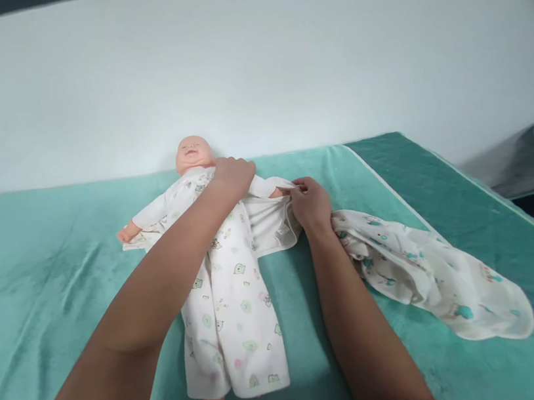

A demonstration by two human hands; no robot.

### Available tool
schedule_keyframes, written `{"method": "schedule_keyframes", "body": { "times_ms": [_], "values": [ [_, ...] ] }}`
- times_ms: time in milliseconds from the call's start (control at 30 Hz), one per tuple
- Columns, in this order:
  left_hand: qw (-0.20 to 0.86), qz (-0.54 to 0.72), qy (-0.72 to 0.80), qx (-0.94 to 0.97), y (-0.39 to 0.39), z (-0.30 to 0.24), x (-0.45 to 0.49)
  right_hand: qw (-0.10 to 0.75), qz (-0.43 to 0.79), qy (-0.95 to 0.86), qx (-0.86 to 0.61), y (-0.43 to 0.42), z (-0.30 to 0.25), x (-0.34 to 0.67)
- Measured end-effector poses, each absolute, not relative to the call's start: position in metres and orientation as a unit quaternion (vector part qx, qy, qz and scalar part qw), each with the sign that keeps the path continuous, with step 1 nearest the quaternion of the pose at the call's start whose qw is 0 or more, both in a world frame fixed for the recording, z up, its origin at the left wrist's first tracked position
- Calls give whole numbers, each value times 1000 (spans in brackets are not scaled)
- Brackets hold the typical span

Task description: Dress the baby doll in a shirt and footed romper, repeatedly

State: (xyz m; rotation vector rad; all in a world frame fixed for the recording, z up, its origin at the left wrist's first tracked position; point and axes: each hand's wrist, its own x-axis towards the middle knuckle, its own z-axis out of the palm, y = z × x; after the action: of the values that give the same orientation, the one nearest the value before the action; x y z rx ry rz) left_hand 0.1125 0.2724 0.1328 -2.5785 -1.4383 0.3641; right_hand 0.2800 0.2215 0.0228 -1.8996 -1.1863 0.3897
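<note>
A baby doll (193,152) lies on its back, head towards the wall, in white printed trousers (244,335) that reach up to its chest. Under its trunk and arms a white baby shirt (271,226) is spread open. My left hand (234,177) rests at the doll's shoulder on the right side of the picture, fingers curled over; what they grip is hidden. With my right hand (311,203) I pinch the shirt's edge by the sleeve, close to the doll's hand (279,191). The doll's other arm stretches out to the left, its hand (128,232) bare.
A crumpled white printed cloth (420,264) lies right of my right forearm. Light green cloth (61,288) covers the table, with darker green fabric (444,188) at the right. Behind stands a pale wall (247,57).
</note>
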Motion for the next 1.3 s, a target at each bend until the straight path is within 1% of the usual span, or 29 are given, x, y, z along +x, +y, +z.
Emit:
{"method": "schedule_keyframes", "body": {
  "times_ms": [133, 300, 367, 433, 533, 600, 667, 733, 800, 867, 967, 1067, 1133, 1200, 1300],
  "values": [
    [99, 123, -493, -856, 266, 150, 95, 429, 149, -468, -758, 222, 21, 284],
    [102, 135, -499, -850, 256, 163, 84, 416, 149, -449, -777, 224, 21, 285],
    [99, 131, -499, -851, 255, 163, 84, 431, 147, -450, -768, 226, 21, 285],
    [98, 120, -498, -853, 257, 157, 86, 477, 179, -442, -739, 228, 20, 287],
    [87, 105, -498, -857, 264, 143, 91, 584, 291, -392, -649, 233, 18, 293],
    [70, 98, -502, -857, 267, 132, 94, 646, 337, -363, -581, 237, 17, 297],
    [47, 90, -509, -855, 265, 125, 98, 684, 343, -351, -541, 240, 15, 299],
    [28, 78, -517, -852, 258, 121, 99, 695, 324, -353, -537, 240, 15, 299],
    [19, 49, -521, -852, 245, 121, 96, 675, 276, -379, -570, 239, 17, 295],
    [9, -9, -516, -856, 230, 123, 84, 625, 202, -434, -616, 235, 20, 286],
    [-36, -157, -514, -843, 210, 119, 51, 547, 128, -532, -634, 228, 25, 264],
    [-78, -322, -533, -778, 200, 105, 13, 492, 113, -619, -601, 225, 27, 240],
    [-114, -399, -535, -736, 196, 91, -8, 453, 103, -663, -586, 226, 25, 230],
    [-155, -437, -543, -700, 192, 78, -22, 416, 103, -678, -598, 229, 21, 228],
    [-218, -457, -570, -647, 187, 64, -34, 375, 118, -655, -645, 233, 16, 233]
  ]
}}
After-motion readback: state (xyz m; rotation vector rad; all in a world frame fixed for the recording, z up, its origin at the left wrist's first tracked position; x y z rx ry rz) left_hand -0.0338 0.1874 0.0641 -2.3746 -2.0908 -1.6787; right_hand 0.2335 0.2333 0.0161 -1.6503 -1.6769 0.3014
